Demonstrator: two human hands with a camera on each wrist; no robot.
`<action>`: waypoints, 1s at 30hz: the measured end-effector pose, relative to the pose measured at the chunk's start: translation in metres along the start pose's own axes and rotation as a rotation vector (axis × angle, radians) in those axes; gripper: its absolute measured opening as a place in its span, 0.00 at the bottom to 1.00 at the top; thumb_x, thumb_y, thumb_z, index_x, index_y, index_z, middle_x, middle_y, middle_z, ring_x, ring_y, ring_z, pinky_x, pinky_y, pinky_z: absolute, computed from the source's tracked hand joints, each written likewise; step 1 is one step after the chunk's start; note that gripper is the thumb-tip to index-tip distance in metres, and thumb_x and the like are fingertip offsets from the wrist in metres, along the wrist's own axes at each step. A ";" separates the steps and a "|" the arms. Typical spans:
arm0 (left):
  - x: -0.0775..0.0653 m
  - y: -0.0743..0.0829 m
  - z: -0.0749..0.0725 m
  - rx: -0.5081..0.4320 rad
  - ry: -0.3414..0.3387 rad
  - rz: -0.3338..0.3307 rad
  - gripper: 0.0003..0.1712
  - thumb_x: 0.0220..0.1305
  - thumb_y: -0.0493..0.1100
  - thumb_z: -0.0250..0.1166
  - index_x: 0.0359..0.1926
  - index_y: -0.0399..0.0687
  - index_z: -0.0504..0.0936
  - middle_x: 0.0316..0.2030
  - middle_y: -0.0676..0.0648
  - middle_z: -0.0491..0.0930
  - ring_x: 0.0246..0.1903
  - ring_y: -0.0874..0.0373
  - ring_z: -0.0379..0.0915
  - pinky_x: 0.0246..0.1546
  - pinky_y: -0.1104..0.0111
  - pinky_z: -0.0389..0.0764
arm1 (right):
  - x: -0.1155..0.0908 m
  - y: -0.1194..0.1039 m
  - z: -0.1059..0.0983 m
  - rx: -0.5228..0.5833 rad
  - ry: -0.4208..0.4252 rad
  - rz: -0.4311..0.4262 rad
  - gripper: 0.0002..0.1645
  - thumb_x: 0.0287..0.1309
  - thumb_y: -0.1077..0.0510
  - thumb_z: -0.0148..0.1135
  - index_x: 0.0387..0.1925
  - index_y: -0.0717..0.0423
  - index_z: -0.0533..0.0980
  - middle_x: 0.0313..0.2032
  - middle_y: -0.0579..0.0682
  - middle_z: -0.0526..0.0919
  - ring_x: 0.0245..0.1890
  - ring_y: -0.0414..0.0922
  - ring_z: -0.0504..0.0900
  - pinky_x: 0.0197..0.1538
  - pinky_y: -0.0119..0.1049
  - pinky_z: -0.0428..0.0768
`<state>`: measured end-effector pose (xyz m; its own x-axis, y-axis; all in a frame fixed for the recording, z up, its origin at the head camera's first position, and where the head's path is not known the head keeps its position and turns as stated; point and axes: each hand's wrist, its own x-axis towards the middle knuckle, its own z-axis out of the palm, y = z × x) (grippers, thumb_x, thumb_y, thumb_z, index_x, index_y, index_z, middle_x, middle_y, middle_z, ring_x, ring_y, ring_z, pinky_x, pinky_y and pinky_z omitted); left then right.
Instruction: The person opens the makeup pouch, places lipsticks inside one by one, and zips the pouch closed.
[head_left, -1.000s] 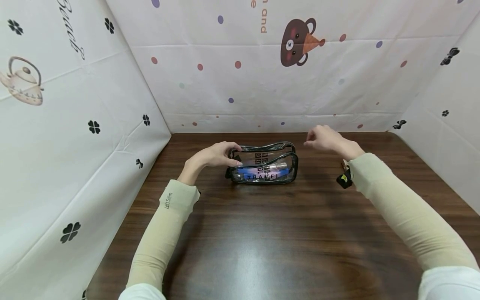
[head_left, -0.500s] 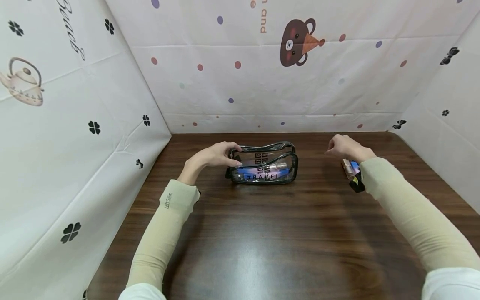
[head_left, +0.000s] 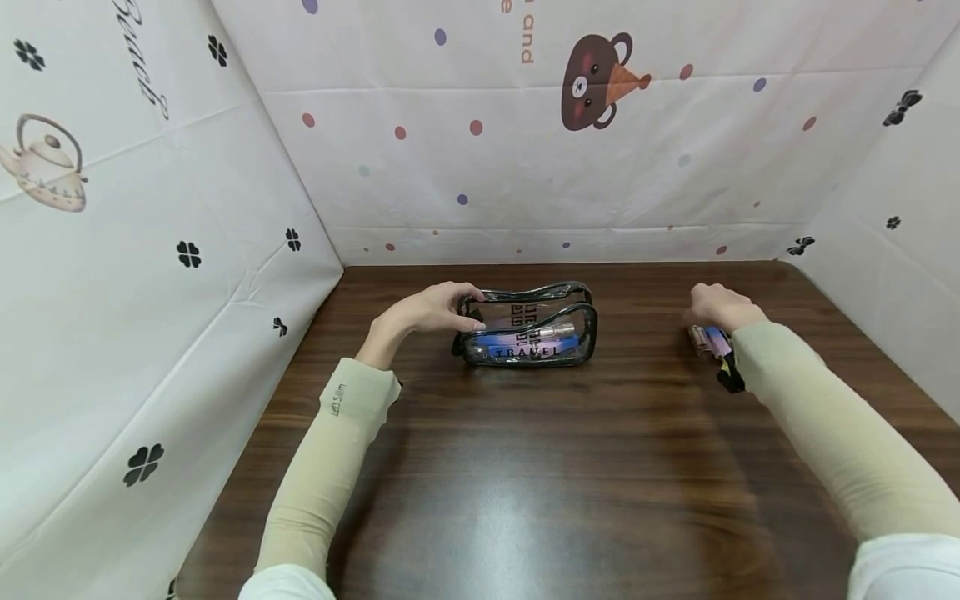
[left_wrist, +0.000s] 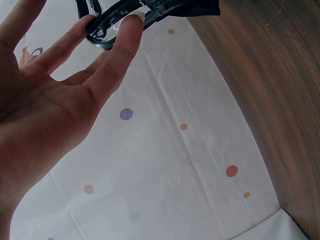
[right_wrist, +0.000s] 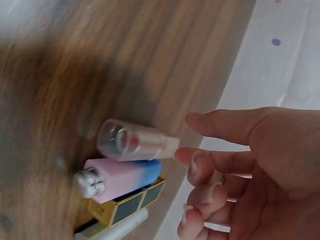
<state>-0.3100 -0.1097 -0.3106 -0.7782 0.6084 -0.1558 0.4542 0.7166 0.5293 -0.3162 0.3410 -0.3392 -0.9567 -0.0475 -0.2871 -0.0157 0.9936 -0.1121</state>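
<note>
My left hand (head_left: 431,308) holds the left end of a clear travel pouch (head_left: 525,353) with black piping, thumb on the front rim and fingers at the back rim. Its top gapes open, and a pink-and-blue tube (head_left: 495,343) shows inside. In the right wrist view my right hand (right_wrist: 265,165) holds nothing. Its fingers are loosely bent, with thumb and index fingertips close by the end of a clear-capped lipstick (right_wrist: 135,141). Beside the lipstick lie a pink-to-blue bottle (right_wrist: 122,177) with a silver cap, a gold-and-black case (right_wrist: 127,207) and a white tube (right_wrist: 122,227).
The brown wooden table (head_left: 510,467) carries the pouch near its back edge and the cosmetics at the right. White printed sheeting (head_left: 450,167) walls the back and both sides.
My right hand has moved right and slightly nearer, from beside the pouch to over the cosmetics, which have come partly into view beneath it. The left hand and pouch stay put.
</note>
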 end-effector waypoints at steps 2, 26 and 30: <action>0.000 0.000 0.000 0.003 0.002 0.002 0.32 0.57 0.55 0.61 0.60 0.52 0.66 0.56 0.45 0.67 0.41 0.53 0.66 0.43 0.60 0.68 | 0.000 0.002 0.002 -0.013 -0.006 0.010 0.22 0.52 0.52 0.56 0.39 0.70 0.71 0.35 0.65 0.76 0.29 0.52 0.74 0.31 0.52 0.71; -0.001 0.000 0.001 -0.016 -0.009 -0.005 0.31 0.57 0.55 0.60 0.60 0.52 0.65 0.58 0.45 0.65 0.42 0.52 0.66 0.43 0.60 0.69 | 0.005 0.012 0.017 0.074 -0.092 0.024 0.18 0.51 0.49 0.58 0.28 0.62 0.69 0.23 0.54 0.71 0.23 0.47 0.70 0.26 0.42 0.65; -0.001 -0.001 0.000 -0.005 0.001 -0.008 0.31 0.57 0.56 0.60 0.60 0.54 0.65 0.58 0.44 0.65 0.42 0.53 0.66 0.43 0.60 0.69 | 0.006 0.011 0.017 0.070 -0.080 0.017 0.18 0.52 0.49 0.58 0.29 0.62 0.69 0.24 0.55 0.72 0.23 0.48 0.72 0.26 0.42 0.67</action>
<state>-0.3096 -0.1104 -0.3112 -0.7819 0.6027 -0.1594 0.4461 0.7195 0.5323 -0.3170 0.3502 -0.3582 -0.9303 -0.0418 -0.3645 0.0231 0.9848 -0.1720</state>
